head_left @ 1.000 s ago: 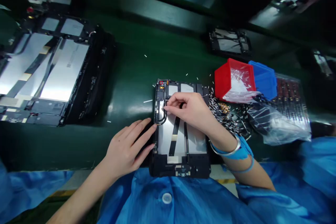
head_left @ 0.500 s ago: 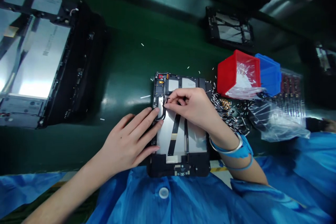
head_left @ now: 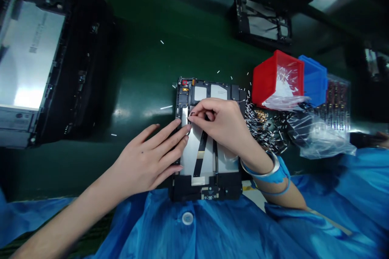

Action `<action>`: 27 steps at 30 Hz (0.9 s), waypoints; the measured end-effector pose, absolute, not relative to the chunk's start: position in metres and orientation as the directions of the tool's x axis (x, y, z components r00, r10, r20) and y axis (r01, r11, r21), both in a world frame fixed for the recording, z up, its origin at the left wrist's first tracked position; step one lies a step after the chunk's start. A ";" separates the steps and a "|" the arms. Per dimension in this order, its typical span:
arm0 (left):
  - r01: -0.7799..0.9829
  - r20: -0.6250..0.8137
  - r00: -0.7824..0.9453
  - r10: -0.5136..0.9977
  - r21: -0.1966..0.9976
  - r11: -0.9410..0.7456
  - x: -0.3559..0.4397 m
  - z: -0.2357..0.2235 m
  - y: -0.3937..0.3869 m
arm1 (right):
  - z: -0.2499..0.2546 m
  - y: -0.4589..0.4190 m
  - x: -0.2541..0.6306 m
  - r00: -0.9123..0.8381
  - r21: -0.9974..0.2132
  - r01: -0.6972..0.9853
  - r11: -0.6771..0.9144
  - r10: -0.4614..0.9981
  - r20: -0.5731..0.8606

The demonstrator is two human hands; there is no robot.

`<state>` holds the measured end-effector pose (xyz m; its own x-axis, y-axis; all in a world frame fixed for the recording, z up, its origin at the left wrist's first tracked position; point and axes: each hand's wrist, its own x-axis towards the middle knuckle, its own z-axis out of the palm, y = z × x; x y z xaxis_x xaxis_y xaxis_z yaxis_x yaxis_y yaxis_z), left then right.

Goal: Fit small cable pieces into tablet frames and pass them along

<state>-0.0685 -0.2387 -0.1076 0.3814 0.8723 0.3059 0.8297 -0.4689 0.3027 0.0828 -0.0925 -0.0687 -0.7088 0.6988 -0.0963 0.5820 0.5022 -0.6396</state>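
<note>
An opened tablet [head_left: 225, 166] with silver battery faces lies in front of me, its lower edge close to my blue coat. My left hand [head_left: 154, 158] lies flat with fingers spread over the tablet's left side, fingertips on its inner edge. Close to those fingertips, my right hand [head_left: 219, 119] pinches a thin black cable between thumb and index finger; the fingers mostly cover it. A black flat ribbon cable [head_left: 199, 162] crosses the battery below the right hand. Near the tablet's top left corner sit a small red part [head_left: 184, 82] and an orange one.
Right of the tablet, small black and gold parts [head_left: 266, 129] lie heaped beside a red bin [head_left: 264, 83] of white strips, a blue bin [head_left: 317, 81] and a clear bag [head_left: 322, 137]. Stacked tablets [head_left: 33, 60] stand left; another stack [head_left: 263, 20] is farther back.
My left fingertips have shifted slightly right, now covering the cable's lower bend that showed before. My right hand keeps its pinch at nearly the same spot. The whole view has shifted slightly.
</note>
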 end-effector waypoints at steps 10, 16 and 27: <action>0.840 0.320 0.380 0.868 0.273 -0.469 -0.071 -0.096 -0.218 | -0.050 -0.102 0.119 -0.486 -0.512 0.663 0.546 0.834 0.260; 0.824 0.280 0.373 0.885 0.338 -0.454 -0.077 -0.096 -0.211 | -0.058 -0.106 0.153 -0.438 -0.567 0.682 0.462 0.879 0.189; 0.840 0.242 0.372 0.896 0.324 -0.436 -0.074 -0.096 -0.216 | -0.057 -0.074 0.083 -0.713 -0.561 0.629 0.537 0.687 -0.142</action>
<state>-0.0745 -0.2156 -0.0959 0.3721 0.8961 0.2419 0.8397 -0.4360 0.3238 0.0828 -0.0737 -0.0571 -0.7129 0.6868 -0.1418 0.6295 0.5375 -0.5611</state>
